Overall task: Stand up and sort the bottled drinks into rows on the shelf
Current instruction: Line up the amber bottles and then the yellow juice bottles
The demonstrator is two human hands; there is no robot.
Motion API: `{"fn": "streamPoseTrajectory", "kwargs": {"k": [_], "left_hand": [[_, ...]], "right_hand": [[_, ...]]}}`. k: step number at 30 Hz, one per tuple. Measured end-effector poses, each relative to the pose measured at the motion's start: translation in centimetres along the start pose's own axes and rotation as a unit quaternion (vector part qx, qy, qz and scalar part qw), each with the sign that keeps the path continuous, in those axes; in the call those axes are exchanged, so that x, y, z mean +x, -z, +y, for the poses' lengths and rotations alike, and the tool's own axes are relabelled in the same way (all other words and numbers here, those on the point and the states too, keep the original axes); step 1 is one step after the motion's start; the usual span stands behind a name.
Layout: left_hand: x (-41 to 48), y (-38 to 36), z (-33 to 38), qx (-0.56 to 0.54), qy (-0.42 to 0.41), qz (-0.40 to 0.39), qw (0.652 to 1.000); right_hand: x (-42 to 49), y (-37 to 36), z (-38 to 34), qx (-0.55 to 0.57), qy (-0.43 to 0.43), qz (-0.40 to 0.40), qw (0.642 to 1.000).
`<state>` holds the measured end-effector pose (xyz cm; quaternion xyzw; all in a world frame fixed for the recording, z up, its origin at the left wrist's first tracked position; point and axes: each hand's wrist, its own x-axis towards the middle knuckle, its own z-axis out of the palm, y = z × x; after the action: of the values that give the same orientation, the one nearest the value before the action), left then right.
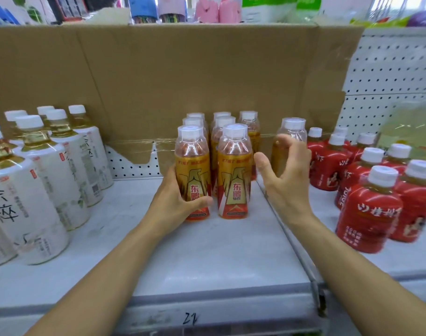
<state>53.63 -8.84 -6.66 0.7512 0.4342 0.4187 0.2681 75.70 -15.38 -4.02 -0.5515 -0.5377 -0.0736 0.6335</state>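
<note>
Several gold-and-red energy drink bottles stand upright in rows at the middle of the white shelf. My left hand grips the lower body of the front-left gold bottle, which stands on the shelf. Beside it stands the front-right gold bottle. My right hand hovers open, fingers spread, between that bottle and a lone gold bottle standing farther right. Its fingertips are close to the lone bottle; I cannot tell whether they touch it.
White-labelled tea bottles stand in rows at the left. Red-labelled bottles crowd the right section, past a shelf seam. A cardboard sheet lines the back, with a pegboard panel at the right.
</note>
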Motion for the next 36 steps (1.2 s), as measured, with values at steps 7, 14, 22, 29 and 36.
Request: {"fn": "streamPoseTrajectory", "kwargs": {"k": [7,14,22,29,36], "left_hand": [[-0.5,-0.1,0.7,-0.023,-0.002,0.011,1.000],[-0.8,0.3,1.4,-0.058,-0.015,0.054,0.997],[-0.7,0.5,4.1,0.021,-0.137,0.191,0.972],[3.0,1.0,12.3,0.129,-0.261,0.114,0.950],[11.4,0.6,18.3,0.198,-0.152,-0.102,0.963]], "right_hand": [[4.4,1.2,3.5,0.028,-0.260,-0.052,0.964],[5.2,3.2,2.6,0.045,-0.243,-0.167,0.954],[5.3,6.3,-1.3,-0.027,-0.179,-0.269,0.946],[8.3,8.0,-2.1,-0.067,-0.135,-0.350,0.925],[12.3,8.2,-0.7,-0.142,-0.139,-0.379,0.904]]}}
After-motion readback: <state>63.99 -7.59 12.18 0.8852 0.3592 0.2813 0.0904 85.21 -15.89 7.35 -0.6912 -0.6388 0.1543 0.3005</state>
